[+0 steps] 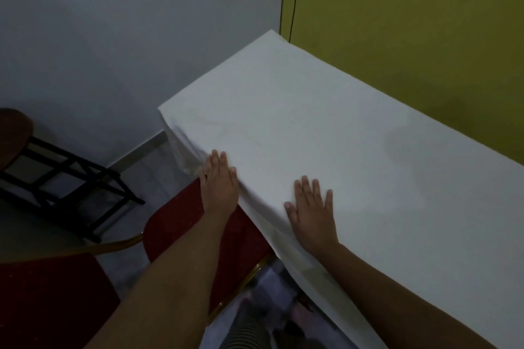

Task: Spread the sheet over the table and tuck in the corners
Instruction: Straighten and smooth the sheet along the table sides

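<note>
A white sheet [326, 127] covers the whole table top and hangs over its near edge and left end. The table itself is hidden under it. My left hand [219, 183] lies flat, fingers apart, on the sheet at the near edge, close to the near-left corner where the cloth bunches in folds [184, 150]. My right hand [312, 211] rests palm down on the sheet a little to the right, also at the near edge. Neither hand grips the cloth.
A red padded chair [184, 232] with a gold frame stands tight against the table's near side under my left arm. A second red seat [48, 300] is at the lower left. A black folding frame [71, 181] stands by the grey wall. A yellow wall [411, 22] runs behind the table.
</note>
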A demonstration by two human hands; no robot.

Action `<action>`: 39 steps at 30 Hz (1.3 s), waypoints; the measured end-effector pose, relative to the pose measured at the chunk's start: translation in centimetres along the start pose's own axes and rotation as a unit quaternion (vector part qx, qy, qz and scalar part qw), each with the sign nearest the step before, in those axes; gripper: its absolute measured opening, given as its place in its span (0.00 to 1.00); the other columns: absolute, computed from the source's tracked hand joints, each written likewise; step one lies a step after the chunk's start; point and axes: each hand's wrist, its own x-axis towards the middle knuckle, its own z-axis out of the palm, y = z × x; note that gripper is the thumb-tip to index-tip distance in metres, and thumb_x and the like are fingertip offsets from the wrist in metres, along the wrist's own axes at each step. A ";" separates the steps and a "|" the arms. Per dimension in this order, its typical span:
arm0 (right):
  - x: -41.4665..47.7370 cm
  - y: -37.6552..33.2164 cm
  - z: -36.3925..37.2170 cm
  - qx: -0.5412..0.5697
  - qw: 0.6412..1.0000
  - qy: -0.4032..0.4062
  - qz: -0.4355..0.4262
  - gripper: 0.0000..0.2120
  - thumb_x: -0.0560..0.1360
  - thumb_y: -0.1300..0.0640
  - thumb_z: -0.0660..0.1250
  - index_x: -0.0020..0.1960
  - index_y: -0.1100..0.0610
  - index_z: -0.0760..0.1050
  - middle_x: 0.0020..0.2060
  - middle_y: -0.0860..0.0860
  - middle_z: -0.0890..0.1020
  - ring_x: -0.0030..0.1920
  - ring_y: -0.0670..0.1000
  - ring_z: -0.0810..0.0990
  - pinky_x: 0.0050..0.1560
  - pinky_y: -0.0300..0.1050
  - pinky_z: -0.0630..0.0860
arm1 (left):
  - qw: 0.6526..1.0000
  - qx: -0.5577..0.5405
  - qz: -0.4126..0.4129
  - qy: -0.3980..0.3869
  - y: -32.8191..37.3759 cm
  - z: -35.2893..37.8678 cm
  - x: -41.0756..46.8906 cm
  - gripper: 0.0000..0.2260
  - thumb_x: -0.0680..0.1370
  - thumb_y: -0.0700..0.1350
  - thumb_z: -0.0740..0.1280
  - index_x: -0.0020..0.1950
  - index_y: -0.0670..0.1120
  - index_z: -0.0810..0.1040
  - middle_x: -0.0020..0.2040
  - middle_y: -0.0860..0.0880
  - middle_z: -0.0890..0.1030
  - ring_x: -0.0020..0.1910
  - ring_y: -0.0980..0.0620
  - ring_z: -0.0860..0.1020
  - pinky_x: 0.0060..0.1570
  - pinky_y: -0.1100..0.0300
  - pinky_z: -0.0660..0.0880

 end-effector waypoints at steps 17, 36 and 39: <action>11.3 -9.8 0.5 0.011 0.999 0.038 0.000 0.29 0.81 0.43 0.41 0.78 0.56 0.46 0.78 0.54 0.49 0.77 0.54 0.42 0.75 0.59 0.39 | 0.958 -0.233 -0.162 0.036 -9.5 -1.8 14.1 0.19 0.79 0.45 0.55 0.70 0.44 0.68 0.64 0.43 0.75 0.62 0.42 0.73 0.65 0.46 0.67; 11.3 -11.7 1.4 0.022 0.996 0.038 -0.079 0.30 0.81 0.40 0.41 0.77 0.55 0.53 0.77 0.50 0.52 0.76 0.49 0.43 0.76 0.51 0.38 | 0.724 -0.575 -0.380 0.017 -8.1 -2.0 16.5 0.07 0.75 0.41 0.66 0.37 0.46 0.80 0.39 0.48 0.81 0.42 0.49 0.76 0.44 0.55 0.76; 11.4 -11.8 1.5 0.015 0.997 0.038 -0.073 0.30 0.80 0.41 0.41 0.77 0.55 0.53 0.77 0.51 0.54 0.76 0.49 0.43 0.76 0.52 0.40 | 0.735 -0.547 -0.388 0.099 -7.5 -2.9 16.6 0.14 0.77 0.40 0.59 0.31 0.47 0.72 0.33 0.51 0.74 0.38 0.51 0.72 0.37 0.61 0.69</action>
